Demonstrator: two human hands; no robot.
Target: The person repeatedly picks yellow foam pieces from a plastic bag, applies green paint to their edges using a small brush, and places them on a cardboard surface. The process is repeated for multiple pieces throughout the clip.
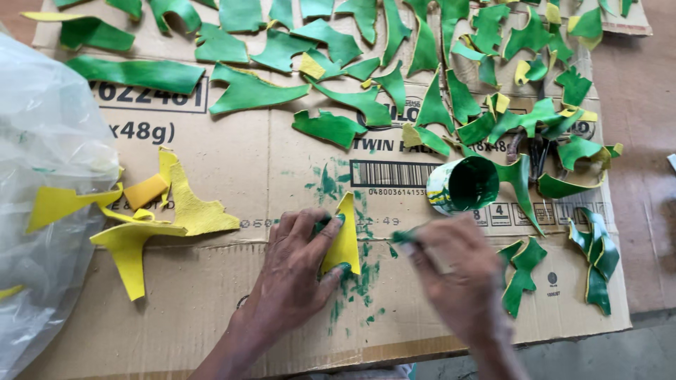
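— What are the two hands doing?

— The left hand lies flat, fingers spread, pressing down a yellow, pointed piece of leather-like sheet on the flattened brown cardboard sheet that covers the surface. Its fingertips are smeared green. The right hand is blurred; it is closed around something green-tipped, perhaps a small brush or dauber, but I cannot tell which.

— Which way does the yellow piece point?

— Its long axis runs nearly straight away from the person, leaning slightly. The narrow tip points to the far side, the broad end sits near the left thumb. The green tip is just beside its right edge.

— And around it?

— Green paint smudges spot the cardboard about the piece. Just beyond the right hand a small round tin of green paint lies tipped on its side, mouth towards the person. To the left lie unpainted yellow offcuts with a small orange-yellow block among them, and next to them a clear plastic bag at the left edge. Across the far half of the cardboard and down its right side are many green-painted curled pieces, some showing yellow undersides.
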